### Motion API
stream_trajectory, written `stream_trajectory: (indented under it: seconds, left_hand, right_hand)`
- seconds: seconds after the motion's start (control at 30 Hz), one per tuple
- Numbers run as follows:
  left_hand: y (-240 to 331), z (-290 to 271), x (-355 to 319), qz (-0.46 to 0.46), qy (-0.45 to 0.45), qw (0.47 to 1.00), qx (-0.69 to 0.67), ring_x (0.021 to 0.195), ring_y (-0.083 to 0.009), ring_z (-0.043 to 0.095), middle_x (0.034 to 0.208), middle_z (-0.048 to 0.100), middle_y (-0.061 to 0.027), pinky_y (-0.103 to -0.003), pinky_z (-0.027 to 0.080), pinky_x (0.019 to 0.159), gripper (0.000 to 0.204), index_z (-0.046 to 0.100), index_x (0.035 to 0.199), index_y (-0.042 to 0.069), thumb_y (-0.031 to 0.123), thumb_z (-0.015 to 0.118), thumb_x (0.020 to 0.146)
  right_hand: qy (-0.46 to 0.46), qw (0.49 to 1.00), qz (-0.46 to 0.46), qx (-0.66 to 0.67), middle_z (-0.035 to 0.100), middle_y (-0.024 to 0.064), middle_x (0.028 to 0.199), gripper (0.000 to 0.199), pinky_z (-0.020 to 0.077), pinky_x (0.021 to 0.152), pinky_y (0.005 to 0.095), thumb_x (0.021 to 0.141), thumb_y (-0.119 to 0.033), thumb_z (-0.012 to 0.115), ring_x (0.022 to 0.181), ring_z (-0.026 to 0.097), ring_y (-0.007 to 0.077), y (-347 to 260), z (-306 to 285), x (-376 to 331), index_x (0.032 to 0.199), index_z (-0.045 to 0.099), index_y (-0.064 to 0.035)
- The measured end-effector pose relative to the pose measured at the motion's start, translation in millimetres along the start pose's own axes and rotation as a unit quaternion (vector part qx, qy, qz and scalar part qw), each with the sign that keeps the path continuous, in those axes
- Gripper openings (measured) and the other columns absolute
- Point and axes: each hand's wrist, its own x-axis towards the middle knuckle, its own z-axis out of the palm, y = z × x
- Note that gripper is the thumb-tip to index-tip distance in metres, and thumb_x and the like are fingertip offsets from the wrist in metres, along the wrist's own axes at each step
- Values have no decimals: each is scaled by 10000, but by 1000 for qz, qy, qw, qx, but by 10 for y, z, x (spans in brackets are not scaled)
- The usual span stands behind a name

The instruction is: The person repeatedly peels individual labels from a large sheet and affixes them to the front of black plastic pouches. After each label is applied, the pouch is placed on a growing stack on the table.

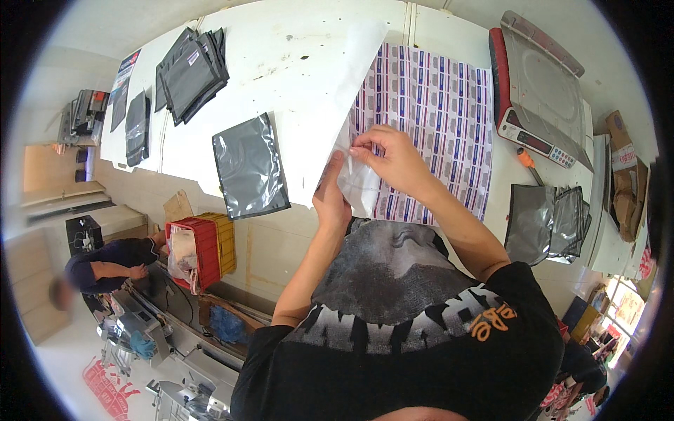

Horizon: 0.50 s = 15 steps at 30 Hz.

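Currently, I see patterned sheet (pixel 435 119) on desk (pixel 281 67), white flap (pixel 361 188) folded at left edge; right hand (pixel 394 160) pinching flap, left hand (pixel 331 195) fingers clamped there. Likely light, floppy, crease-prone; best held by edges.

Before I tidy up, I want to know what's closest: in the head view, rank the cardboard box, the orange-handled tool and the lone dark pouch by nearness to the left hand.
1. Lone dark pouch: just left of the left hand.
2. Orange-handled tool: right, past the patterned sheet.
3. Cardboard box: far right.
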Motion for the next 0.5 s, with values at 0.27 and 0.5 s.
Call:
stream_trajectory:
  seconds: [0.27, 0.5]
  left_hand:
    - [-27, -82, 79, -96, -10, 989, -111, 1328, -331, 644, 1482, 625, -177, -496, 514, 1132, 564, 482, 1551, 8, 399, 503, 1144]
    - [-46, -49, 125, -112, -10, 985, -134, 1338, -348, 639, 1501, 617, -184, -506, 503, 1145, 600, 474, 1559, -9, 432, 441, 1153]
  right_hand:
    - [-55, 994, 70, 65, 654, 18, 884, 106, 489, 763, 298, 995, -90, 724, 829, 577, 112, 194, -51, 102, 980, 682, 7]
    - [-5, 999, 37, 22, 631, 46, 905, 106, 492, 784, 313, 990, -83, 706, 833, 584, 146, 109, -224, 2, 975, 658, 11]
